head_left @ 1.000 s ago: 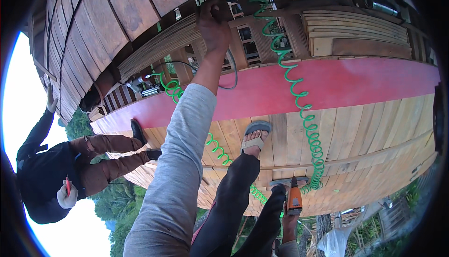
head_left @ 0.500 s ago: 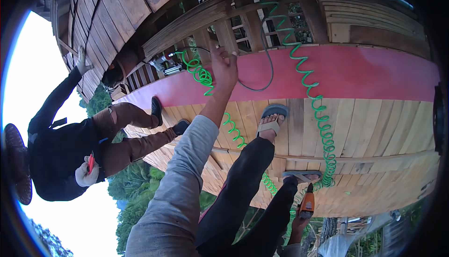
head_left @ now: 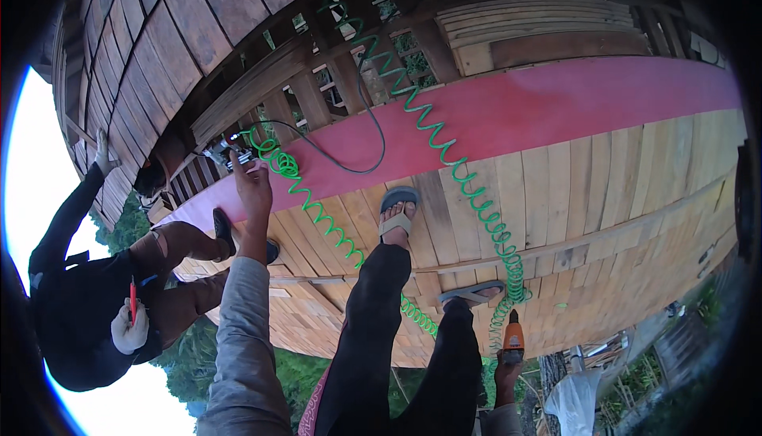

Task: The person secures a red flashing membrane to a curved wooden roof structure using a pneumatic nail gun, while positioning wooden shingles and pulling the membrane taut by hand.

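My left hand (head_left: 252, 190), in a grey sleeve, reaches with fingers apart toward a metal air tool (head_left: 231, 150) on the ledge by the slats; whether a fingertip touches it I cannot tell. A green coiled hose (head_left: 282, 162) runs from that tool, and a thin dark hose (head_left: 357, 169) loops across the pink band (head_left: 556, 95). Low on the right, my right hand (head_left: 508, 368) is closed on an orange nail gun (head_left: 513, 334). My sandalled feet stand on the pale wooden boards (head_left: 571, 182).
A co-worker (head_left: 87, 301) at the left braces a gloved hand on the weathered shingles (head_left: 214, 15) and holds a red tool (head_left: 133, 299) in the other. Stacked planks (head_left: 540, 23) lie upper right. A second coiled hose (head_left: 436, 134) crosses the boards. Trees and sky show past the edge.
My left hand has moved down and to the left, from the dark slats to beside the metal air tool. My right hand still holds the nail gun.
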Demonstrator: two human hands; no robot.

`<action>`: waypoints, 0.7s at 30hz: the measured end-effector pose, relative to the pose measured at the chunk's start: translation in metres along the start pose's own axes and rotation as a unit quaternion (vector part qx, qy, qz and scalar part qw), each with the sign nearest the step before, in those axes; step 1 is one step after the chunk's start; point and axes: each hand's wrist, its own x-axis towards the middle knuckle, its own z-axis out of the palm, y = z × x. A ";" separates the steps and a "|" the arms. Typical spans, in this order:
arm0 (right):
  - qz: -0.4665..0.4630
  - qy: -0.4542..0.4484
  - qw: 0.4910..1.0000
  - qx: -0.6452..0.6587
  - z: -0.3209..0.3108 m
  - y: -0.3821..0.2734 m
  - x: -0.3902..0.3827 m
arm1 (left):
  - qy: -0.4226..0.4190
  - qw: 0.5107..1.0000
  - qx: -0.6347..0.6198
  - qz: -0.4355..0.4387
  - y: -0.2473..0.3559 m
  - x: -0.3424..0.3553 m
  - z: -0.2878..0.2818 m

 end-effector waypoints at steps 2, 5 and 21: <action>0.022 -0.003 0.995 0.100 0.008 -0.010 -0.003 | -0.159 0.986 -0.055 0.018 0.009 -0.033 0.051; 0.018 -0.081 0.996 -0.032 0.033 -0.057 -0.017 | -0.423 0.892 -0.093 -0.129 -0.010 -0.071 0.088; 0.046 -0.159 0.985 -0.053 0.108 -0.135 -0.041 | -0.372 0.827 -0.199 -0.371 -0.100 -0.070 0.168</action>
